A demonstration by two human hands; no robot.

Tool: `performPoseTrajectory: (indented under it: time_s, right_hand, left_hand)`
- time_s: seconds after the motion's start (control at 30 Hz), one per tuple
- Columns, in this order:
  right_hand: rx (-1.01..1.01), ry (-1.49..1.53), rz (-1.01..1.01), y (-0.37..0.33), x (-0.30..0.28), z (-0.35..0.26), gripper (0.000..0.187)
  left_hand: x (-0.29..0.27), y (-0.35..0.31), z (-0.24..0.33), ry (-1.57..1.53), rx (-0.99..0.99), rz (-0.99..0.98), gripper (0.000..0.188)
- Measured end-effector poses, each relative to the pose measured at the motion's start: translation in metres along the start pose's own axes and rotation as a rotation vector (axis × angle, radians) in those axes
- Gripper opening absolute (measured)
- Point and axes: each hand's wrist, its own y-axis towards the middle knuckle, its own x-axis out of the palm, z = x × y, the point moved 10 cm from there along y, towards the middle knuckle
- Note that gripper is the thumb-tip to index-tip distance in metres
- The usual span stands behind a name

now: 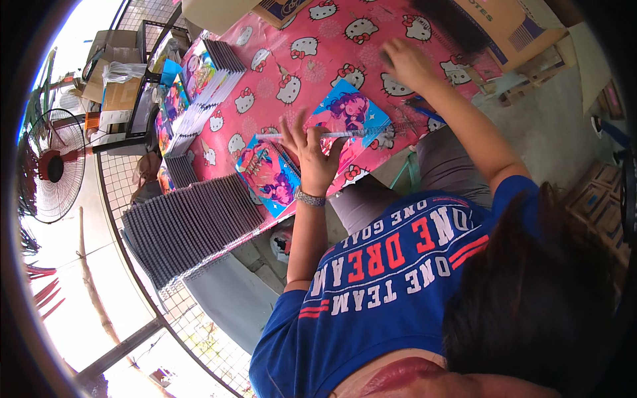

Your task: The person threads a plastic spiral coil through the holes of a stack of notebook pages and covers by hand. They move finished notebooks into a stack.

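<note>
My left hand (315, 156), with a beaded band on the wrist, lies flat with its fingers apart on a colourful cartoon-cover notebook (348, 109) on the pink printed tablecloth (298, 73). A thin pale binding coil (358, 133) runs along the notebook's edge under the fingertips. A second, similar notebook (265, 176) lies just to the left, near the table edge. My right hand (405, 63) reaches far across the table, fingers spread on the cloth beside a dark pile (444, 26). It is blurred and I see nothing in it.
Rows of fanned-out colourful notebooks (206, 73) line the table's left side, and a wide grey stack of sheets (192, 225) sits at its near-left corner. Cardboard boxes (511, 26) stand at the far right. A standing fan (50, 166) and wire mesh fencing (199, 331) are at the left.
</note>
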Motion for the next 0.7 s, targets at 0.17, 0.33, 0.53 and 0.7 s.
performPoseTrajectory:
  time_s: [0.17,0.33,0.53,0.7]
  right_hand:
    - [-0.353,-0.350,0.161,-0.033,-0.008,-0.021,0.061]
    - [-0.212,-0.040,-0.437,-0.018,0.001,-0.027,0.062]
    - [-0.378,1.219,-0.790,-0.083,-0.047,-0.137,0.050]
    - [-0.449,1.185,-0.770,-0.081,-0.052,-0.141,0.054]
  left_hand:
    - [-0.009,0.012,0.009,-0.095,0.090,-0.067,0.041]
    - [-0.004,0.017,0.014,-0.138,0.099,-0.094,0.040]
    - [0.002,0.019,0.020,-0.166,0.106,-0.108,0.038]
    - [0.003,0.022,0.024,-0.162,0.120,-0.087,0.037]
